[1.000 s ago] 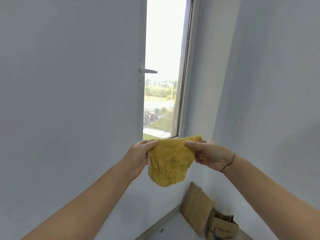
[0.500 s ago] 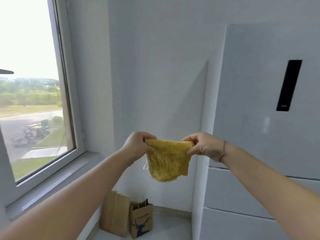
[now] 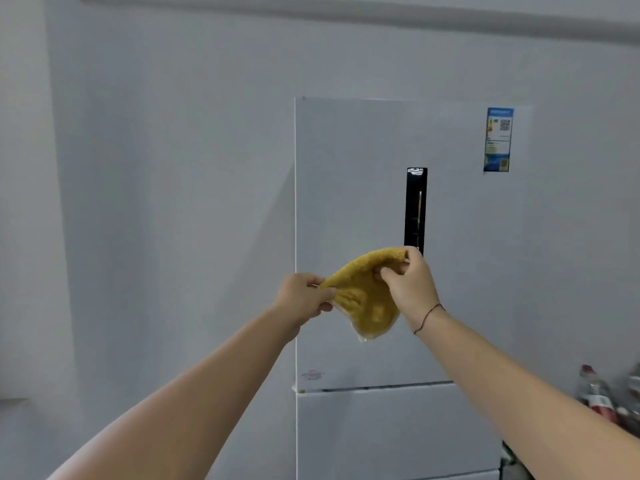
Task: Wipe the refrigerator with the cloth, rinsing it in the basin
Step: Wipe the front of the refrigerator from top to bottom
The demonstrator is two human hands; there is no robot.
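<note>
Your left hand (image 3: 304, 297) and right hand (image 3: 410, 284) pinch the cloth's (image 3: 363, 292) top edge mid-frame, before the refrigerator's (image 3: 353, 168) bare door.

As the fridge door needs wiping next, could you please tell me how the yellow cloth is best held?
The yellow cloth hangs limp, pinched at its top edge by the left hand and right hand. I would bunch its middle into one palm from the near side, leaving a flat face toward the refrigerator door.
</note>
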